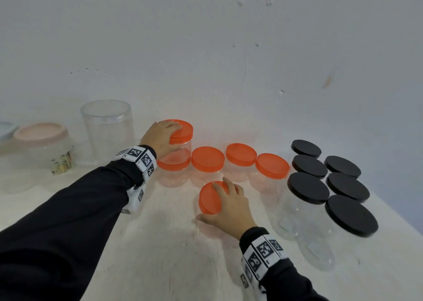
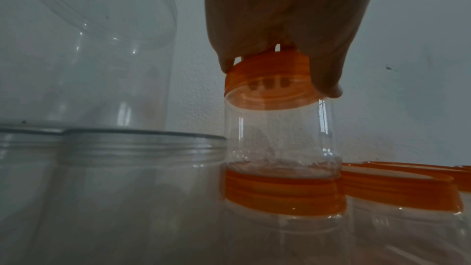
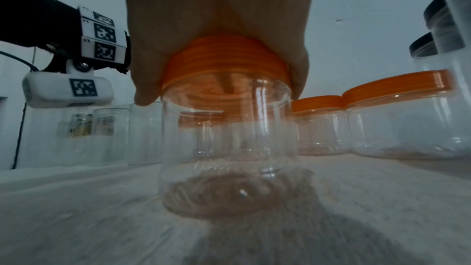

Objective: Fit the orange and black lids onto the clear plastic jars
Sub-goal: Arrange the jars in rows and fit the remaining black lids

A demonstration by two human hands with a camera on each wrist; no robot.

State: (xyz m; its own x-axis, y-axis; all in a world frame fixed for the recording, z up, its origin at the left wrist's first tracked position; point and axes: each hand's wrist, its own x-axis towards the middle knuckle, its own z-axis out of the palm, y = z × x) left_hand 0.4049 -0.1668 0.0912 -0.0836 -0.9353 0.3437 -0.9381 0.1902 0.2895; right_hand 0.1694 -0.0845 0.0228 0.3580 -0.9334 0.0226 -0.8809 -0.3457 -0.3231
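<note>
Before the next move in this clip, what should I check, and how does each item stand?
1. Left hand grips stacked jar's orange lid: ok.
2. That jar rests on a lidded jar below: ok.
3. Right hand grips front jar's orange lid: ok.
4. Front jar stands on the table: ok.
5. Either lid fully seated: cannot tell.
6. Black-lidded jars all capped: ok.
</note>
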